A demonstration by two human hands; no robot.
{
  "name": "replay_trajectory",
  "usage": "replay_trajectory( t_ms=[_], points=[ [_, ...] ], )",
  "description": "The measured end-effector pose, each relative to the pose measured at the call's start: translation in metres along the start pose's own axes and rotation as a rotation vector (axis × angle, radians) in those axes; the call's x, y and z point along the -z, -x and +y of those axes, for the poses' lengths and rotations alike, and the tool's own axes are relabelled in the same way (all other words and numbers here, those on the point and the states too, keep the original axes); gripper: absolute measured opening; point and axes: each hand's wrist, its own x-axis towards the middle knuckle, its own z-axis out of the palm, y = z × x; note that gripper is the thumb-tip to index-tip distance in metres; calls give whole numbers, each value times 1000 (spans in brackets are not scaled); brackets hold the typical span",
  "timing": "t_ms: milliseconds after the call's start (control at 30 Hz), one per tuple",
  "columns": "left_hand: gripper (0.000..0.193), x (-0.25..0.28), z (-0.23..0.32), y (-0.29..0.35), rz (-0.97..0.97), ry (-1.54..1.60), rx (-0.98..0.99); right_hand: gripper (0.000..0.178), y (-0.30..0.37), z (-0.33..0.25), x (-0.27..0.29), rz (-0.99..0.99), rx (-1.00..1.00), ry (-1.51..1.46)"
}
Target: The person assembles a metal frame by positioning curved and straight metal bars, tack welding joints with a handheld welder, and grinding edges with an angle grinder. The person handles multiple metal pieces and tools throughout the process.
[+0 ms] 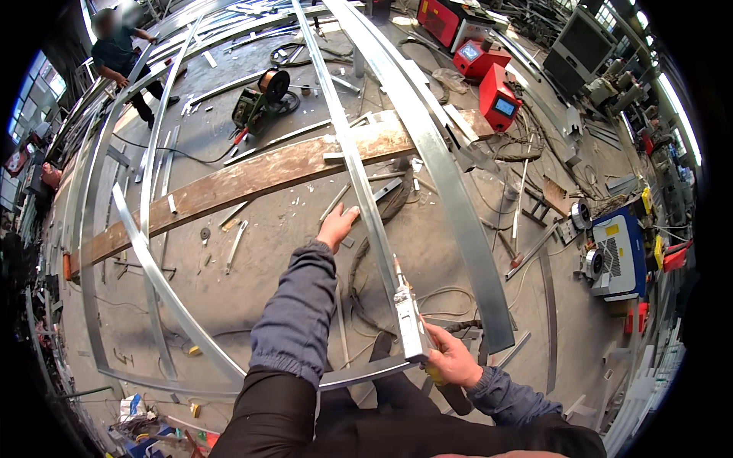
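My right hand (456, 357) is wrapped round the grip of a white handheld welding gun (412, 328). The gun's copper-coloured tip points away from me, by the near part of a long, narrow silver metal tube (347, 145). Left of that tube is my left hand (336, 227), holding nothing, its fingers stretched toward the tube's side; whether they touch it I cannot tell. A wider silver beam (450, 198) runs to the right of the gun. Crossing near my body is the frame's curved near bar (366, 372).
A brown wooden plank (267, 172) lies across under the tubes. Beyond it are a wire-spool machine (259, 103) and red boxes with screens (500, 99). A blue-white machine (618, 256) stands right. Cables and offcuts litter the floor. A person (122, 57) touches the frame at far left.
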Motion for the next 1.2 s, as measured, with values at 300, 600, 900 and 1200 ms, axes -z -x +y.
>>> replay_trajectory(
  t_ms=[300,600,900,1200],
  points=[
    [46,128,-57,425,581,-315,-166,51,-81,45,-82,-113,-334,-309],
    [48,169,-178,659,783,-284,164,47,-161,147,-87,3,-480,-173],
    [49,285,-292,749,510,-184,219,67,-130,134,-91,232,-266,1145],
    [49,427,-320,821,668,-278,199,37,-87,153,-188,223,-431,1631]
  ],
)
